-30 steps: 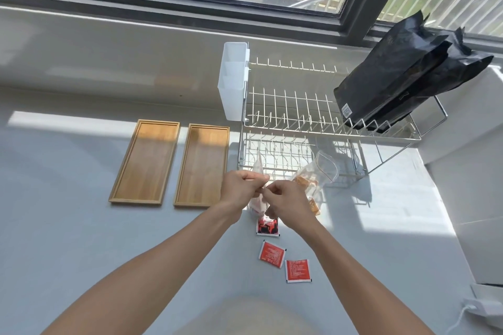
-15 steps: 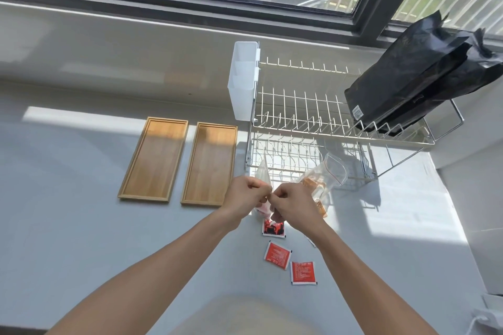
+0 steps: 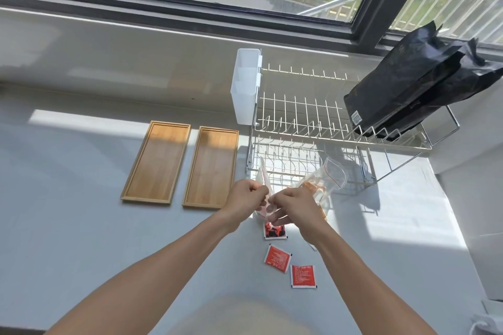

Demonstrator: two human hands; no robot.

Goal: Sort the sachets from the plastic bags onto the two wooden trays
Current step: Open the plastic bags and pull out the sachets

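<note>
My left hand [image 3: 246, 197] and my right hand [image 3: 295, 205] pinch the same small clear plastic bag [image 3: 264, 179] between them, above the counter. Red shows inside its lower end. Three red sachets lie on the counter below the hands: one [image 3: 275, 231] just under the bag, one [image 3: 277, 258] nearer me, one [image 3: 303, 276] to its right. A second clear bag [image 3: 325, 178] with orange sachets lies behind my right hand. Two bare wooden trays, the left tray [image 3: 156, 162] and the right tray [image 3: 211, 167], lie side by side left of the hands.
A white wire dish rack [image 3: 307, 128] stands behind the bags, with a white plastic caddy [image 3: 245, 90] on its left end and black bags [image 3: 413, 84] leaning on its right. A wall rises at the right. A white charger [image 3: 487, 326] sits bottom right.
Both hands stay pinched on the clear bag and have shifted only slightly. The three red sachets on the counter have not moved. The camera has tilted a little.
</note>
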